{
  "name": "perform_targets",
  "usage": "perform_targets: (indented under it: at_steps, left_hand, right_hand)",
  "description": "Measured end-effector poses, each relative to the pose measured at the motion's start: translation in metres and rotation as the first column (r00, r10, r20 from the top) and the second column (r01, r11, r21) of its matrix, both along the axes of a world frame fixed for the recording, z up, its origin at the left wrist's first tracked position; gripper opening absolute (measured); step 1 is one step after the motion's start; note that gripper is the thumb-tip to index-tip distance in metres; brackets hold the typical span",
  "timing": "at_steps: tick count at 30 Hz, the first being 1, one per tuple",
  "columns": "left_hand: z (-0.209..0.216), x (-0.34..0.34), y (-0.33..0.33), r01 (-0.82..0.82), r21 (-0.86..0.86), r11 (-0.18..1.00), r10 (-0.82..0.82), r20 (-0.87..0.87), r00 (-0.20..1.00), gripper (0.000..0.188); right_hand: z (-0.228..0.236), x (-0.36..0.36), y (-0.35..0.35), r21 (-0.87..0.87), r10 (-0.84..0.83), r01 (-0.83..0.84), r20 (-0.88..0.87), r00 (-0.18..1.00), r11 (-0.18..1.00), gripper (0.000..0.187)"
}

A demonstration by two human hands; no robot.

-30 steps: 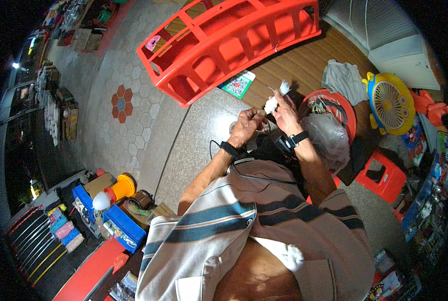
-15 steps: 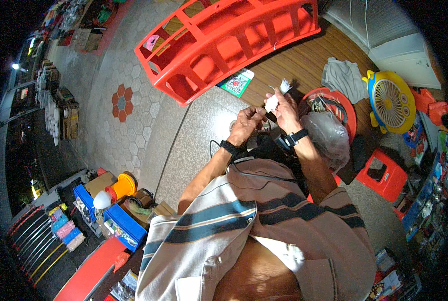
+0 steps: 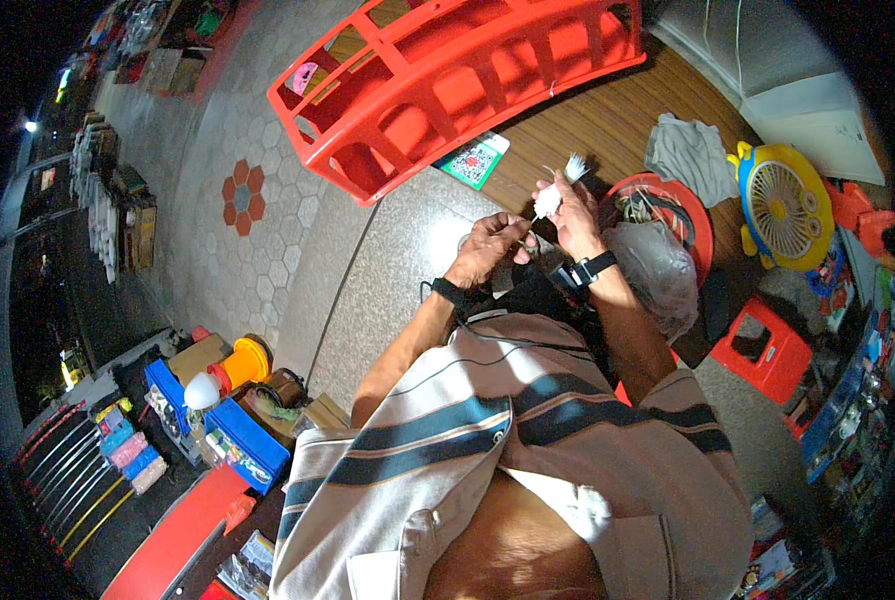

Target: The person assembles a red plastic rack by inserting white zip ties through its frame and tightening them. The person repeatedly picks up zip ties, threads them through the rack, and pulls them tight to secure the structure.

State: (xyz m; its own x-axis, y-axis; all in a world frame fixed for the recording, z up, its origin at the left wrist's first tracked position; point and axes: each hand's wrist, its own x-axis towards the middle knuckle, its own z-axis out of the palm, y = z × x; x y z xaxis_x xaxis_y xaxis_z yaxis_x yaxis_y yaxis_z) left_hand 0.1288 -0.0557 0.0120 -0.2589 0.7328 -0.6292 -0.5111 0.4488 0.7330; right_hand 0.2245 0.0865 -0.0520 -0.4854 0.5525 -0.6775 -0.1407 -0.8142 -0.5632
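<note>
My right hand (image 3: 576, 222) is closed around a small white bundle (image 3: 547, 203), and a white frayed, brush-like end (image 3: 574, 168) sticks out above its fingers. I cannot make out exactly what the bundle is. Beside it, to the left, my left hand (image 3: 487, 248) is closed in a pinch. Something thin and pale runs from the bundle to its fingertips, too small to name. Both hands are above the edge of a brown wooden table (image 3: 627, 120), close to my body.
A large red plastic rack (image 3: 457, 100) stands beyond the hands, with a green-and-white printed card (image 3: 474, 160) at its edge. On the right are a red basin (image 3: 702, 220) with a clear plastic bag (image 3: 652, 265), a grey cloth (image 3: 689, 155), a yellow fan (image 3: 784, 208) and a red stool (image 3: 763, 350).
My left hand has turned slightly, and a thin pale strand now shows between its fingertips and the white bundle. The right hand has shifted slightly up and right.
</note>
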Motion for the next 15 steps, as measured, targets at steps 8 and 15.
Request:
perform_targets:
  at_steps: [8,15]
  left_hand:
    - [-0.013,-0.005,0.002,0.034,0.016,0.999,-0.033,-0.047,0.998,0.014]
    - [-0.014,-0.019,-0.035,-0.019,-0.087,0.996,0.023,0.047,0.999,0.013]
  right_hand:
    - [-0.011,-0.007,0.015,0.141,0.064,-0.07,0.043,0.997,0.988,0.034]
    - [-0.033,-0.015,0.063,0.609,0.047,-0.594,0.677,0.735,0.526,0.031]
